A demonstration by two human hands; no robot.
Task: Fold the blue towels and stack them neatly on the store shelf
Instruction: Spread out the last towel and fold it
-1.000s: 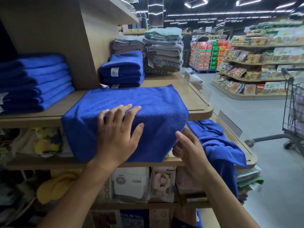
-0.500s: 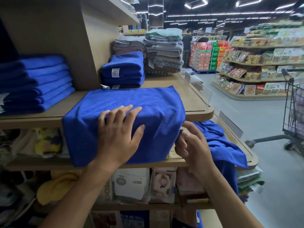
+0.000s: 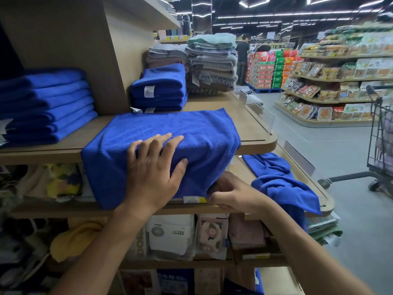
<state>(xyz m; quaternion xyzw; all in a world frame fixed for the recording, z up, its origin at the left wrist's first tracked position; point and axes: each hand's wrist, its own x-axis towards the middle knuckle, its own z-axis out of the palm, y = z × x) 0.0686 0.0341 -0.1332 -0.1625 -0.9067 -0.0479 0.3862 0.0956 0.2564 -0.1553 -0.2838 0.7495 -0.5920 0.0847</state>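
Observation:
A blue towel lies over the front edge of the wooden shelf, its near half hanging down. My left hand presses flat on the hanging part at the shelf edge. My right hand pinches the towel's lower right corner from below. Folded blue towels form a stack at the left and a smaller stack behind the towel. Another unfolded blue towel lies crumpled on the lower shelf at the right.
Grey and green folded towels are piled at the back of the shelf. Packaged goods fill the shelves below. A shopping cart stands in the aisle at the right, and a person stands far down the aisle.
My right hand moved left and down from the towel's right side and took hold of its lower right corner. My left hand stayed pressed on the towel.

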